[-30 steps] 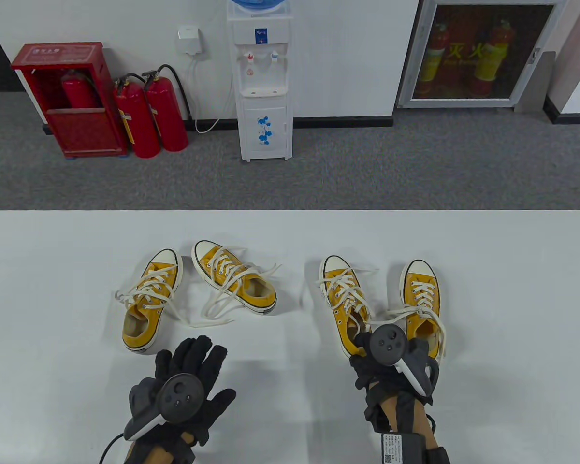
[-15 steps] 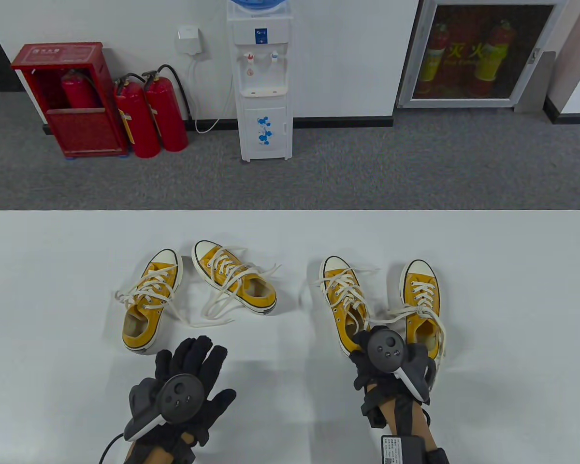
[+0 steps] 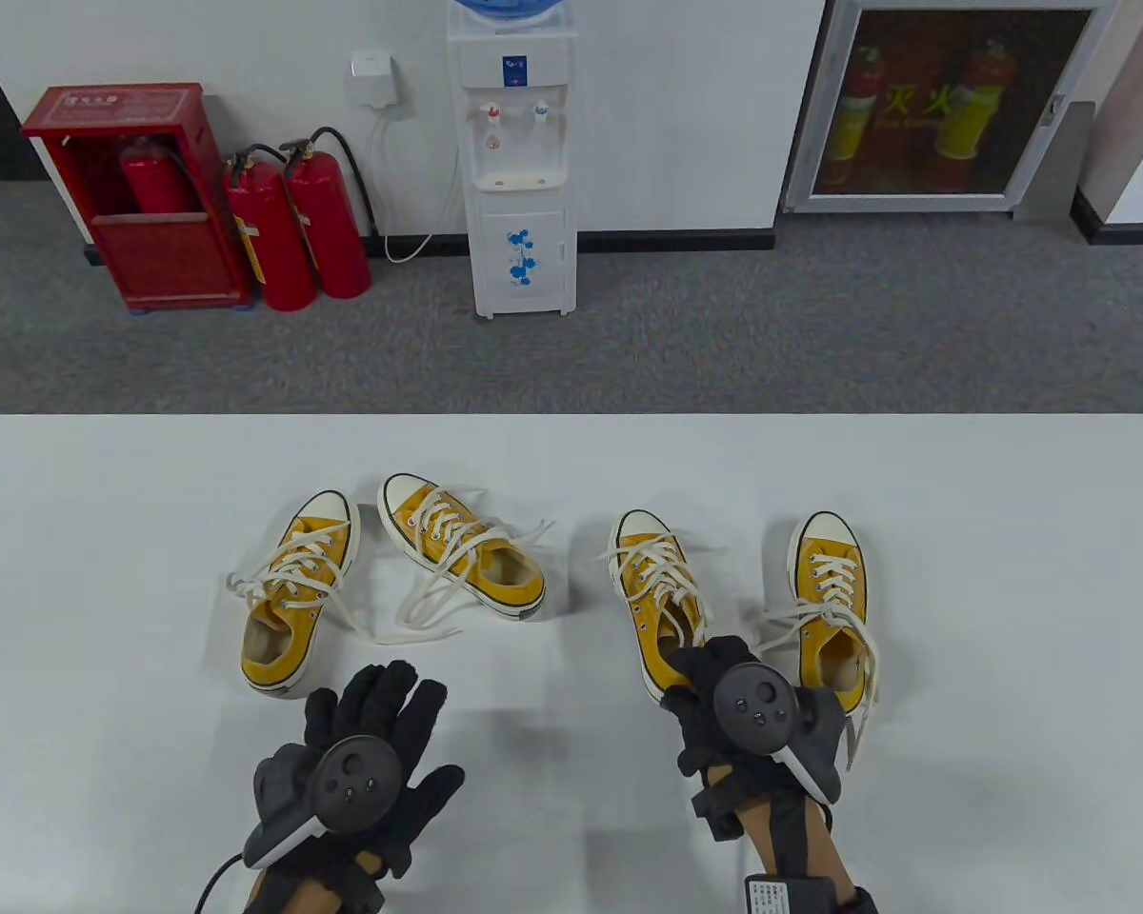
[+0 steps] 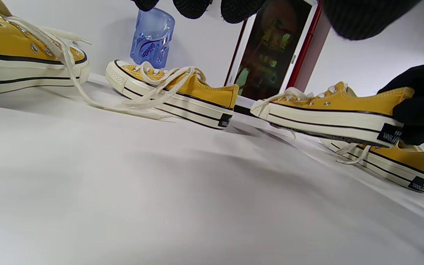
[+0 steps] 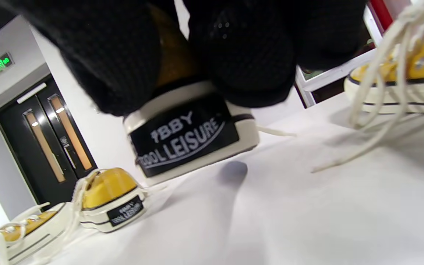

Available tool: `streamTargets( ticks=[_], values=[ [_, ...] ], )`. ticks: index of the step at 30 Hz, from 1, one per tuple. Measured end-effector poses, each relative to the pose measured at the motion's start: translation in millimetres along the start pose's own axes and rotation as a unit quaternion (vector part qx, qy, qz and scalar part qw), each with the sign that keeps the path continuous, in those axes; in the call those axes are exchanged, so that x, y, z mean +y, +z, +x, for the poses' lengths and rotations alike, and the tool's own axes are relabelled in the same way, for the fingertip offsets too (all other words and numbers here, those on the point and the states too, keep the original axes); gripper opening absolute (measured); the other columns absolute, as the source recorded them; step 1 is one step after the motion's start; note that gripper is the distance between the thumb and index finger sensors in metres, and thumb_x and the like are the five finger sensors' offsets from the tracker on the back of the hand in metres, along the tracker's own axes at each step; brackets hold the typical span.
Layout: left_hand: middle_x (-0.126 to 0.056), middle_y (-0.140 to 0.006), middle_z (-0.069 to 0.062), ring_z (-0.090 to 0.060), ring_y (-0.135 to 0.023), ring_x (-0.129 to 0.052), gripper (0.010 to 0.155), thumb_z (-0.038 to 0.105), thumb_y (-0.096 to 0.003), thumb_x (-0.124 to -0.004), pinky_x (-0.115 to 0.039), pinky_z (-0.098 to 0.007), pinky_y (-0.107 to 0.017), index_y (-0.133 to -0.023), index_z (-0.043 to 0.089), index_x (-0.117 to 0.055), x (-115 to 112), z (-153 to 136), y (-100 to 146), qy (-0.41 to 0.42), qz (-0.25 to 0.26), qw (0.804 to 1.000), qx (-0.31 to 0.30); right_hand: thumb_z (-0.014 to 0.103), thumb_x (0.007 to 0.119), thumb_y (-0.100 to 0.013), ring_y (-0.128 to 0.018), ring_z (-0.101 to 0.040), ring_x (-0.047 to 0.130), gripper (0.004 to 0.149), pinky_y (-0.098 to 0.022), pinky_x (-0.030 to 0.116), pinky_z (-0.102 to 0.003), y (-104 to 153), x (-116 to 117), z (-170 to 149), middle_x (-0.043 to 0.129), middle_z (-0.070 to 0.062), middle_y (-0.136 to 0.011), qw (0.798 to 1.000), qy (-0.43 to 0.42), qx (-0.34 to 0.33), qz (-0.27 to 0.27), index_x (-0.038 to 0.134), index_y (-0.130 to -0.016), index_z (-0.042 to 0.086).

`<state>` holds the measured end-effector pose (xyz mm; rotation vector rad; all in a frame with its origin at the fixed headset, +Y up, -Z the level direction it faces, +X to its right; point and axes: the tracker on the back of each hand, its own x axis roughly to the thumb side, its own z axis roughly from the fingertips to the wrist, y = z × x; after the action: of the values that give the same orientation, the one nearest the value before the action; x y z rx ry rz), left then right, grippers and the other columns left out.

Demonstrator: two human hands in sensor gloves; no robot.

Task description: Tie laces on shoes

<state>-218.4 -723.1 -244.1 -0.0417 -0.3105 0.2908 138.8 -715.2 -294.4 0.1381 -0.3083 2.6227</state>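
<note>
Shoes, four of them, yellow with untied white laces, sit on the white surface (image 3: 105,495): two at left, one by the right edge, and shoe three (image 3: 650,590) between, its heel in the right hand (image 3: 724,705). From above the tracker hides most of that grip; the right wrist view shows gloved fingers (image 5: 241,48) and thumb curled over the heel, just above its black label (image 5: 182,136). The left wrist view adds what neither shows: the heel is raised clear of the surface while the toe stays low. Its laces (image 3: 643,562) lie loose across the tongue. The left hand (image 3: 381,743) rests flat near the surface's front edge, fingers spread and straight, holding nothing, just short of the leftmost shoe (image 3: 297,590). Its own camera catches only fingertips (image 4: 193,5) at the top.
</note>
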Motion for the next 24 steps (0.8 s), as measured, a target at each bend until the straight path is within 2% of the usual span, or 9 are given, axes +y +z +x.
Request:
streamTargets(
  ticks=[3, 4, 10, 17, 19, 20, 24],
  values=[
    [-0.028, -0.125, -0.015, -0.049, -0.116, -0.03, 0.083, 0.066, -0.0474, -0.067, -0.019, -0.08, -0.071, -0.115, 0.029, -0.037, 0, 0, 0, 0.0, 0.0, 1.0, 0.0, 0.038, 0.092, -0.036, -0.046, -0.018, 0.096, 0.044, -0.046, 0.079, -0.046, 3, -4, 9, 0.079, -0.012, -0.084, 1.0, -0.013, -0.015, -0.009, 0.09, -0.079, 0.026],
    [-0.028, -0.126, -0.011, -0.049, -0.116, -0.03, 0.083, 0.066, -0.0475, -0.067, -0.019, -0.08, -0.071, -0.115, 0.029, -0.037, 0, 0, 0, 0.0, 0.0, 1.0, 0.0, 0.038, 0.092, -0.036, -0.046, -0.018, 0.096, 0.044, -0.045, 0.079, -0.046, 4, -6, 13, 0.079, -0.012, -0.083, 1.0, -0.015, -0.023, -0.015, 0.09, -0.079, 0.026],
    [-0.028, -0.126, -0.011, -0.049, -0.116, -0.03, 0.083, 0.066, -0.0475, -0.067, -0.019, -0.08, -0.071, -0.115, 0.029, -0.037, 1, 0, 0, -0.001, 0.002, 1.0, 0.0, 0.04, 0.093, -0.035, -0.04, -0.014, 0.096, 0.045, -0.042, 0.081, -0.044, 14, -13, 36, 0.082, -0.012, -0.078, 0.996, -0.044, -0.065, -0.038, 0.091, -0.077, 0.024],
    [-0.027, -0.126, -0.011, -0.049, -0.116, -0.03, 0.083, 0.066, -0.0474, -0.067, -0.019, -0.08, -0.071, -0.115, 0.029, -0.037, 1, -1, 0, 0.0, 0.005, 1.0, 0.0, 0.042, 0.095, -0.034, -0.031, -0.01, 0.095, 0.045, -0.037, 0.084, -0.04, 31, -21, 75, 0.085, -0.013, -0.069, 0.984, -0.06, -0.151, -0.072, 0.094, -0.073, 0.018],
    [-0.027, -0.125, -0.015, -0.049, -0.116, -0.03, 0.083, 0.066, -0.0474, -0.067, -0.019, -0.08, -0.071, -0.115, 0.029, -0.037, 1, -1, 0, 0.0, 0.005, 1.0, 0.0, 0.043, 0.096, -0.034, -0.028, -0.009, 0.095, 0.045, -0.035, 0.085, -0.04, 37, -21, 86, 0.086, -0.013, -0.067, 0.981, -0.064, -0.174, -0.065, 0.094, -0.071, 0.017],
    [-0.027, -0.126, -0.012, -0.049, -0.116, -0.03, 0.083, 0.066, -0.0474, -0.067, -0.019, -0.08, -0.071, -0.115, 0.029, -0.037, 1, -1, 0, 0.001, 0.006, 1.0, 0.001, 0.043, 0.096, -0.034, -0.027, -0.008, 0.095, 0.045, -0.034, 0.085, -0.039, 40, -20, 92, 0.086, -0.013, -0.065, 0.978, -0.064, -0.188, -0.064, 0.095, -0.071, 0.016],
    [-0.027, -0.125, -0.011, -0.049, -0.116, -0.03, 0.083, 0.066, -0.0474, -0.067, -0.019, -0.08, -0.071, -0.115, 0.029, -0.037, 3, -2, 1, 0.004, 0.011, 1.0, 0.002, 0.044, 0.096, -0.034, -0.024, -0.007, 0.094, 0.045, -0.032, 0.086, -0.038, 52, -12, 113, 0.088, -0.013, -0.062, 0.969, -0.059, -0.235, -0.045, 0.096, -0.069, 0.015]
  ],
)
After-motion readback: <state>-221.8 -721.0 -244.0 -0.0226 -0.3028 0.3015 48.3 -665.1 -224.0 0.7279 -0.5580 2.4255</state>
